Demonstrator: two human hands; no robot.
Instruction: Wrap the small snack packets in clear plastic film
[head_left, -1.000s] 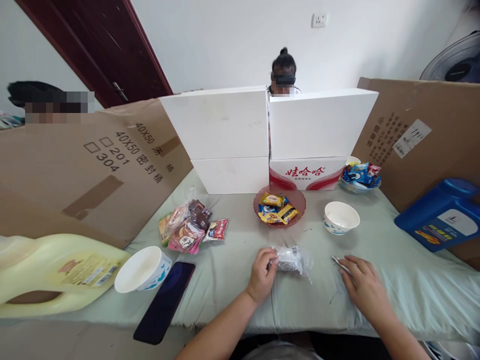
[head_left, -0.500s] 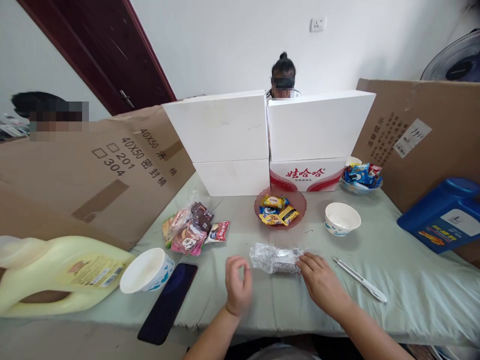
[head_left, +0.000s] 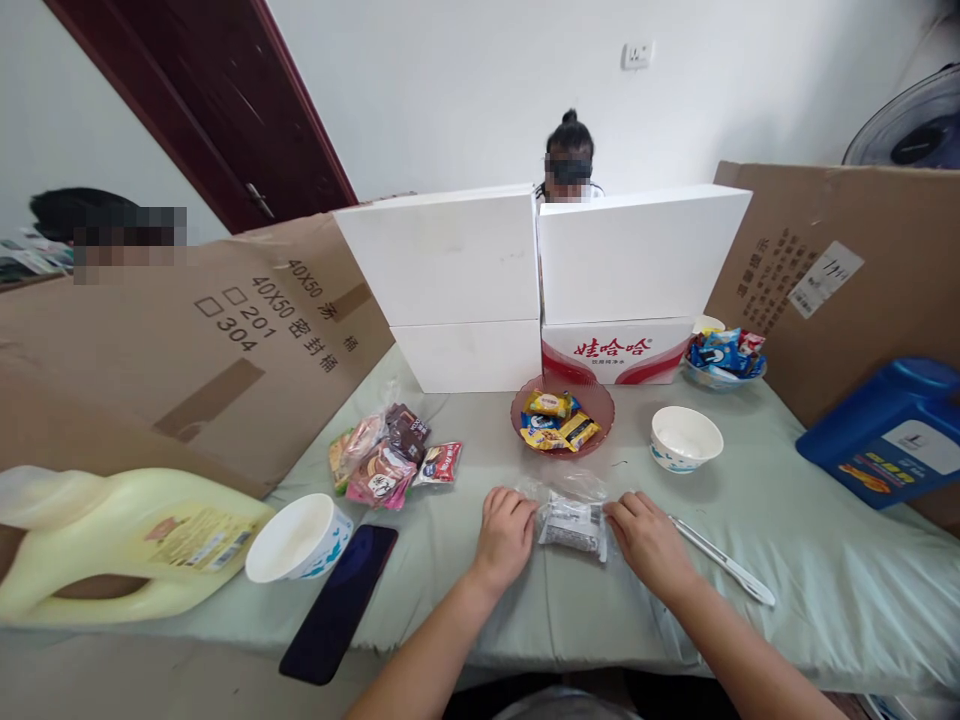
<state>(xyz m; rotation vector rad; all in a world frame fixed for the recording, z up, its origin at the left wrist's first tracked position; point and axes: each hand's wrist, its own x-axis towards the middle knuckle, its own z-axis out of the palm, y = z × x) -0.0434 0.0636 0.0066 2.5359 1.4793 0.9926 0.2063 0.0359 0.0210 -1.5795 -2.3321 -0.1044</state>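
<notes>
Head view: left hand point(head_left: 507, 532), right hand point(head_left: 646, 542) pinching opposite sides of clear plastic bag point(head_left: 573, 526).

The left cardboard panel point(head_left: 172, 345) is showing "40X50 汤桶", "40X50 密封桶", "201" and "304" beside check boxes point(head_left: 208, 307), the white carton point(head_left: 615, 375) is bearing "娃哈哈" over "饮用纯净水", and the right cardboard panel point(head_left: 862, 330) is displaying "温馨提示".

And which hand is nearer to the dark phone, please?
Left. The left hand is right of the phone, at the left side of the plastic packet; the right hand is farther, at its right side.
</notes>
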